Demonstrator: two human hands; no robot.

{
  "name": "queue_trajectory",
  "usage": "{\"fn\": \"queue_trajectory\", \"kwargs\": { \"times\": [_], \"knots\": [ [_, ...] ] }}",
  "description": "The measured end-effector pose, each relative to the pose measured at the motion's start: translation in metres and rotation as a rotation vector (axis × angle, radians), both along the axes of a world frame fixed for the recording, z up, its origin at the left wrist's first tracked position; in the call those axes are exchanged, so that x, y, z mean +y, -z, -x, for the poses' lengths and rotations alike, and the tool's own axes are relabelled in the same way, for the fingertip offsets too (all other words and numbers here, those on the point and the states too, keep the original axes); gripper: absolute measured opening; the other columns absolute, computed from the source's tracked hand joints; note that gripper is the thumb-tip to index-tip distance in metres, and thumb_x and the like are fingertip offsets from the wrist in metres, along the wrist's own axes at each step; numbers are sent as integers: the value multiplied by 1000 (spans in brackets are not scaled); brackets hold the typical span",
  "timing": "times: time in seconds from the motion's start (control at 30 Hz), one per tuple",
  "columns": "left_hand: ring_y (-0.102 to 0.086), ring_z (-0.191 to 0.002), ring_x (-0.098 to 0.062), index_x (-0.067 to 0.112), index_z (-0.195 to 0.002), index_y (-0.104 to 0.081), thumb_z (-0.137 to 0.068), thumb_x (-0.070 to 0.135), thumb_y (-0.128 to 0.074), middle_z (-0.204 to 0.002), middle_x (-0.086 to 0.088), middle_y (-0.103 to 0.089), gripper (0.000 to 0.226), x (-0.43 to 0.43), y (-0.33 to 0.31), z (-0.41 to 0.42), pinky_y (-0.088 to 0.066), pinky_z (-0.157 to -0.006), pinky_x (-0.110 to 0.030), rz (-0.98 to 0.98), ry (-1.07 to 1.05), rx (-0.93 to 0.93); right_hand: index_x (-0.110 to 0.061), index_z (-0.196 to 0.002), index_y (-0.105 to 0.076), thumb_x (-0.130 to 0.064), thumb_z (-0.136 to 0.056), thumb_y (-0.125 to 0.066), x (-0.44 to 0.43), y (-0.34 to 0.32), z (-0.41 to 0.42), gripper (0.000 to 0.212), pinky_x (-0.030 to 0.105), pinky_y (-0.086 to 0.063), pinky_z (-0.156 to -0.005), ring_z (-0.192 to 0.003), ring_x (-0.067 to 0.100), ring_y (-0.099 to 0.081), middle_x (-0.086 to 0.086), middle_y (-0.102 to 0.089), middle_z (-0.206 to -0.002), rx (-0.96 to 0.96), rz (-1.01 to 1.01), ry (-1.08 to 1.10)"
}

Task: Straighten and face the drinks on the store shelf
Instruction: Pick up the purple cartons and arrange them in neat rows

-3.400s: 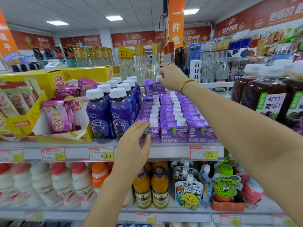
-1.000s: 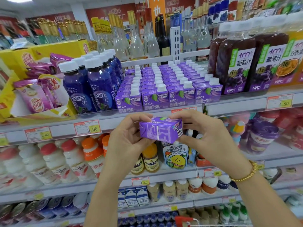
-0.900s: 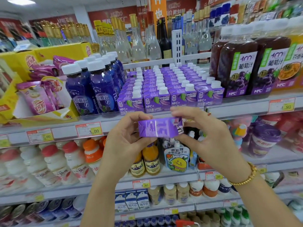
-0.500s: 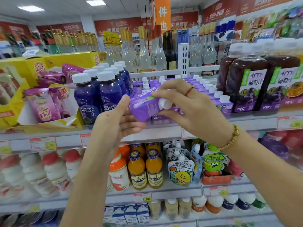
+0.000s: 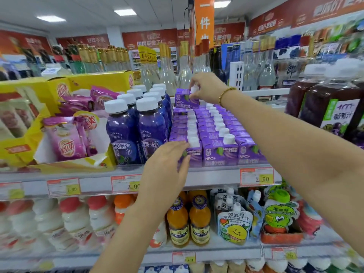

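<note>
Moved: purple carton (image 5: pixel 185 99) now up over rear of carton rows (image 5: pixel 214 123), off left hand (image 5: pixel 167 164). Right hand (image 5: pixel 206 87) pinches its cap; left hand, fingers straight, braces front carton (image 5: pixel 195 154). Risk: cap-only pinch slips, carton topples row.

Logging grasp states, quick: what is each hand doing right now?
Left hand: open, fingers resting against the front carton.
Right hand: pinching the white cap of the purple carton held over the back row.
</note>
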State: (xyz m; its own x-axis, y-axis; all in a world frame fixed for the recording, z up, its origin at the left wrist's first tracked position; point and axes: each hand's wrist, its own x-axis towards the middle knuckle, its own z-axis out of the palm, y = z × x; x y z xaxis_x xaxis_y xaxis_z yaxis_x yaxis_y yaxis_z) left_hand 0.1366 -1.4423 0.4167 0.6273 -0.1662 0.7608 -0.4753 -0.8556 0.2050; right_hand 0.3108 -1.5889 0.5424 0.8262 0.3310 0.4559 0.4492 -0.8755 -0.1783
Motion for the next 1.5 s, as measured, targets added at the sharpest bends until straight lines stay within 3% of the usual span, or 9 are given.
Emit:
{"fn": "queue_trajectory", "kwargs": {
  "times": [0.17, 0.27, 0.5, 0.63, 0.77, 0.9, 1.07, 1.33, 1.5],
  "knots": [
    [-68, -94, -18, 9, -105, -71, -74, 12, -76, -101, -3, -73, 32, 1, 1, -5, -43, -89, -19, -26, -16, -33, -5, -114, -57, -16, -83, -71, 14, 6, -22, 35, 32, -45, -84, -104, 30, -59, 14, -55, -123, 91, 13, -44],
    [-69, -94, -16, 9, -104, -72, -74, 12, -77, -100, -2, -73, 30, 1, 1, -7, -43, -87, -22, -19, -17, -42, -7, -114, -59, -16, -84, -69, 11, 8, -26, 33, 35, -50, -91, -88, 24, -60, 11, -57, -117, 150, 14, -66],
    [-67, -95, -10, 13, -104, -72, -80, 18, -63, -100, 3, -73, 26, 0, -1, -5, -31, -91, -9, 38, -21, -21, -14, -117, -63, -14, -86, -68, 9, 0, -29, 31, 19, -49, -69, -84, 19, -63, -1, -50, -104, 359, 104, -127],
    [-66, -95, -9, 14, -105, -72, -81, 17, -62, -101, 3, -73, 26, 0, -1, -5, -28, -94, -8, 35, -22, -25, -14, -113, -67, -21, -91, -61, 13, 5, -45, 23, 18, -49, -68, -86, 17, -62, 6, -64, -109, 438, 191, -46],
    [-67, -91, -8, 15, -103, -73, -80, 19, -68, -99, 4, -73, 23, -1, -3, -4, -31, -89, -8, 60, -22, 6, -2, -106, -67, -34, -89, -62, 21, 7, -58, 36, 30, -49, -72, -75, 20, -56, 10, -64, -88, 310, 160, 47],
    [-67, -85, -8, 15, -101, -73, -78, 20, -71, -96, 3, -73, 23, -2, -5, -5, -30, -90, -9, 79, -8, 11, -3, -113, -63, -28, -89, -64, 30, 19, -67, 35, 32, -53, -79, -91, 25, -66, 13, -67, -108, 287, 175, 116],
    [-68, -84, -8, 15, -100, -73, -76, 18, -77, -95, 4, -73, 25, -1, -6, -4, -31, -88, -8, 76, -10, 27, -3, -111, -65, -31, -85, -68, 30, 21, -67, 39, 37, -51, -92, -102, 26, -62, 12, -67, -109, 242, 203, 130],
    [-67, -85, -5, 19, -97, -75, -78, 19, -76, -94, 8, -74, 19, -3, -14, -1, -36, -78, -7, 94, -27, 59, 10, -104, -67, -11, -91, -59, 16, -3, -41, 26, 37, -54, -86, -99, 31, -65, 24, -67, -108, 67, 43, 79],
    [-59, -94, 0, 20, -109, -71, -88, 25, -64, -107, 9, -69, 22, -6, -22, 6, -39, -86, -12, 255, -19, 151, -1, -96, -73, -18, -90, -61, -14, -25, 16, 21, 27, -51, -80, -87, 17, -64, 9, -71, -99, -66, -18, 0]
  ]
}}
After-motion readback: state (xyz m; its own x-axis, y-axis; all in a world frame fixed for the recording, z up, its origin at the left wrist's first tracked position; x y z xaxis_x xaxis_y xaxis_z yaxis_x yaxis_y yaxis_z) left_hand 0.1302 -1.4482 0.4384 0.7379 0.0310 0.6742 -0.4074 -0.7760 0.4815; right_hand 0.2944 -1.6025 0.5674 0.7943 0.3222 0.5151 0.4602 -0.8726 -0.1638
